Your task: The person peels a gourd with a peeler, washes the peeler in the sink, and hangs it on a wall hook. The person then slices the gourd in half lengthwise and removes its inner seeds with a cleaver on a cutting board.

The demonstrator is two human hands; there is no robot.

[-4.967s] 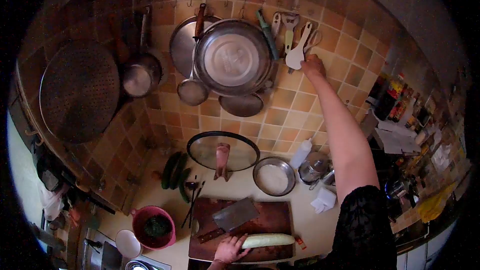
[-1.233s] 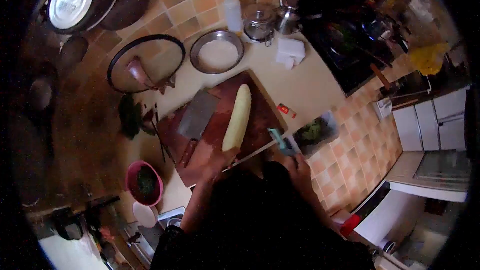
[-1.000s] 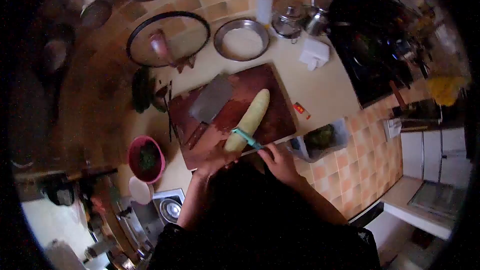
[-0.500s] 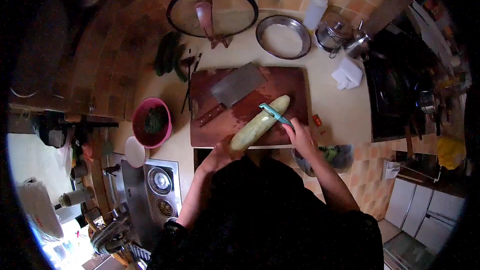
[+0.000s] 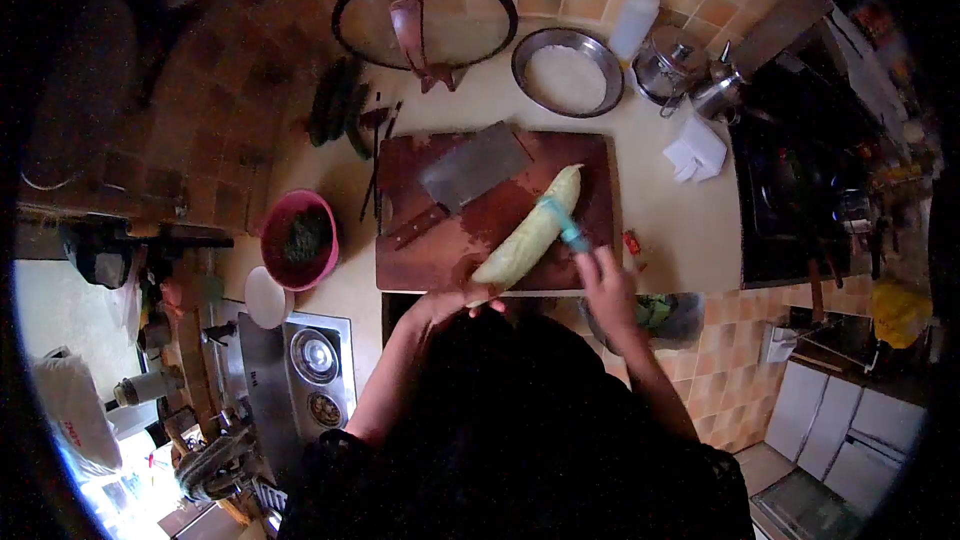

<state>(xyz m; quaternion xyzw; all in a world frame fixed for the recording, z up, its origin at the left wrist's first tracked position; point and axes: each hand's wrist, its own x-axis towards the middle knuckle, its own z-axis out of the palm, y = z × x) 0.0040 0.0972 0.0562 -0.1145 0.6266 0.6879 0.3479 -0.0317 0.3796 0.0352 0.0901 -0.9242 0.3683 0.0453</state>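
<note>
A long pale green vegetable, which looks like a large peeled cucumber (image 5: 527,243), is held slanting over the wooden cutting board (image 5: 425,265). My left hand (image 5: 455,305) is closed around its near end, at the board's front edge. In my right hand (image 5: 607,285) is a teal vegetable peeler (image 5: 568,225), its head against the cucumber's upper part. The peeler is blurred by motion. A cleaver (image 5: 475,168) with a wooden handle lies across the back of the board, beyond the cucumber.
Left of the board stands a pink bowl (image 5: 333,260) with dark greens, beside the sink (image 5: 345,340). Behind are dark green cucumbers (image 5: 335,105), a glass lid (image 5: 465,20) and a metal bowl of white powder (image 5: 520,70). A bag (image 5: 685,325) with green scraps hangs below the counter front.
The cucumber has turned steeper, its far end rising away from me. The peeler has shifted slightly right and swung to a steeper angle. My left hand has changed its hold.
</note>
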